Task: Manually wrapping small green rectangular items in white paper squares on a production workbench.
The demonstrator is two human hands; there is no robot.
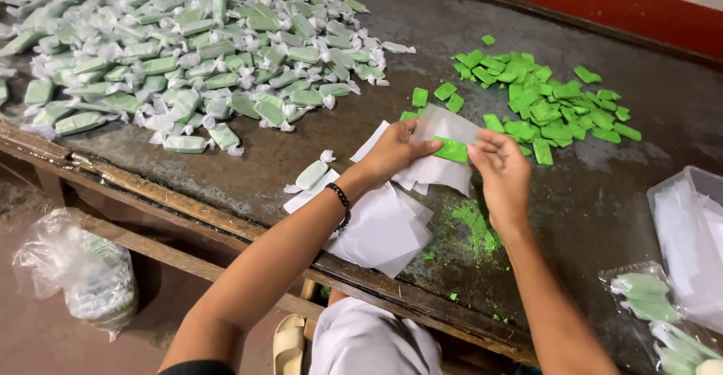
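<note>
- Left hand [393, 149] and right hand [501, 166] pinch a translucent wrapper sheet [446, 125] around a green candy block [453, 150].
- Beside the unwrapped green pile [546, 100], the crumbly block could break or slip out.

Green bar [453, 150]: flat, rectangular, held above table. Wrapper [444, 124]: translucent white sheet, partly folded over the bar.

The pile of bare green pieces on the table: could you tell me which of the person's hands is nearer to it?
Right. The right hand sits at the near edge of the pile of bare green pieces, almost touching it. The left hand is farther off, over the white wrapping sheets.
</note>
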